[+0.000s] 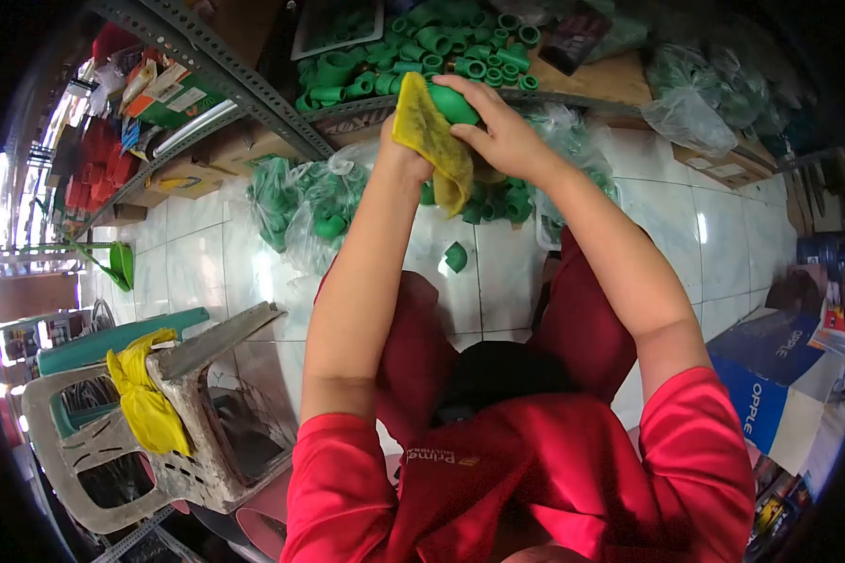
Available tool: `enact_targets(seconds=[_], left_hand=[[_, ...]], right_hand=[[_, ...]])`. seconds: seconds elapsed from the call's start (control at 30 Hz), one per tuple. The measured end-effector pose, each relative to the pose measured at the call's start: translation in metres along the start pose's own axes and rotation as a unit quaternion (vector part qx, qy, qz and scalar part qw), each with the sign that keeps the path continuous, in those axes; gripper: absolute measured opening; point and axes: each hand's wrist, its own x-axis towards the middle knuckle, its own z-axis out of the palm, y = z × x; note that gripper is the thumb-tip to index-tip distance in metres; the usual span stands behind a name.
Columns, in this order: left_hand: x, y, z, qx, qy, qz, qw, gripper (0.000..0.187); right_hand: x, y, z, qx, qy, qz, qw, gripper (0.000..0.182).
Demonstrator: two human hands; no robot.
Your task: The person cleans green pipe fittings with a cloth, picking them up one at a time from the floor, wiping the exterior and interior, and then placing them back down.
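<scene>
My left hand (407,158) is up in front of me, its fingers mostly hidden behind a stained yellow cloth (432,141) that it grips. The cloth lies against a green plastic pipe fitting (453,105). Thumb and fingers of my right hand (499,133) close round that fitting from the right. Beyond both hands, a shelf holds a heap of loose green pipe fittings (432,42). A single green elbow fitting (455,256) rests on the tiled floor below my hands.
Clear plastic bags of green fittings (324,202) stand on the floor under the shelf. A worn plastic chair (174,469) with a yellow cloth (150,394) tied on it is at left. To the right is a blue and white box (770,385). A metal shelf post (244,80) slants across the upper left.
</scene>
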Motion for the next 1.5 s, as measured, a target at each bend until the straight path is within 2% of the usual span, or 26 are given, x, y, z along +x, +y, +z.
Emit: enact_targets(seconds=[0.03,0.17,0.2,0.27,0.3,0.37,0.43,0.5,0.57,0.6,0.67,0.7,0.77,0.8,0.87,0.9,0.97,1.0,1.07,1.13,1.2,1.27,1.33,1.43,1.5], left_hand=[[0.0,0.003,0.0,-0.003,0.005,0.002,1.0,0.026],[0.005,0.021,-0.012,-0.104,0.115,-0.043,0.987,0.026],[0.008,0.029,-0.019,-0.108,0.119,-0.041,0.986,0.026],[0.008,0.046,-0.03,-0.04,0.203,0.09,0.974,0.035],[0.007,0.055,-0.035,-0.039,0.216,0.124,0.968,0.039],[-0.002,0.077,-0.039,-0.019,0.245,0.181,0.952,0.049],[-0.025,0.091,-0.023,0.01,0.282,0.26,0.923,0.049],[-0.032,0.1,-0.024,0.029,0.291,0.29,0.911,0.053],[-0.032,0.114,-0.034,0.043,0.286,0.369,0.884,0.053],[-0.033,0.117,-0.033,0.04,0.287,0.37,0.883,0.053],[-0.039,0.122,-0.03,0.141,0.373,0.428,0.811,0.051],[-0.04,0.124,-0.03,0.14,0.377,0.429,0.809,0.051],[-0.044,0.127,-0.035,0.192,0.313,0.464,0.806,0.051],[-0.042,0.13,-0.041,0.191,0.32,0.465,0.803,0.051],[-0.037,0.136,-0.05,0.219,0.371,0.508,0.746,0.051],[-0.037,0.137,-0.055,0.228,0.358,0.528,0.735,0.051],[-0.042,0.141,-0.055,0.211,0.371,0.513,0.745,0.051],[-0.044,0.142,-0.056,0.196,0.377,0.497,0.756,0.05],[-0.044,0.144,-0.06,0.192,0.371,0.503,0.756,0.05],[-0.044,0.145,-0.06,0.188,0.362,0.51,0.757,0.049],[-0.048,0.145,-0.054,0.167,0.327,0.499,0.785,0.048],[-0.049,0.146,-0.056,0.183,0.344,0.497,0.775,0.049],[-0.048,0.148,-0.059,0.198,0.359,0.498,0.765,0.049],[-0.047,0.151,-0.065,0.209,0.375,0.509,0.746,0.049],[-0.048,0.151,-0.064,0.207,0.342,0.514,0.759,0.051]], right_hand=[[0.003,-0.012,0.0,0.047,-0.028,0.049,0.997,0.05],[0.009,-0.006,0.019,0.055,-0.081,0.04,0.994,0.05],[0.01,-0.005,0.022,0.058,-0.086,0.04,0.994,0.05],[0.012,0.002,0.022,0.022,-0.042,0.028,0.998,0.051],[0.012,0.017,0.023,0.013,-0.02,0.026,0.999,0.052],[0.007,0.051,0.021,-0.012,-0.095,0.195,0.976,0.053],[-0.015,0.118,0.03,-0.148,-0.185,0.267,0.934,0.056],[-0.022,0.132,0.029,-0.139,-0.314,0.471,0.813,0.059],[-0.041,0.166,0.036,-0.123,-0.339,0.527,0.77,0.062],[-0.046,0.174,0.037,-0.126,-0.341,0.525,0.77,0.062],[-0.05,0.176,0.043,-0.172,-0.264,0.5,0.807,0.064],[-0.051,0.179,0.047,-0.172,-0.268,0.498,0.807,0.064],[-0.051,0.18,0.057,-0.259,-0.212,0.446,0.83,0.066],[-0.049,0.181,0.062,-0.258,-0.218,0.443,0.83,0.066],[-0.053,0.187,0.076,-0.298,-0.269,0.439,0.804,0.061],[-0.055,0.19,0.083,-0.298,-0.273,0.437,0.804,0.061],[-0.06,0.191,0.098,-0.296,-0.302,0.438,0.793,0.048],[-0.064,0.191,0.106,-0.295,-0.306,0.437,0.793,0.048],[-0.07,0.192,0.122,-0.268,-0.316,0.395,0.82,0.035],[-0.073,0.189,0.135,-0.262,-0.334,0.396,0.815,0.033],[-0.076,0.18,0.146,-0.258,-0.349,0.397,0.809,0.031],[-0.08,0.173,0.158,-0.273,-0.362,0.353,0.819,0.03],[-0.081,0.167,0.167,-0.262,-0.392,0.361,0.804,0.027],[-0.098,0.168,0.188,-0.236,-0.399,0.349,0.815,0.027],[-0.112,0.174,0.203,-0.193,-0.373,0.281,0.863,0.027]])
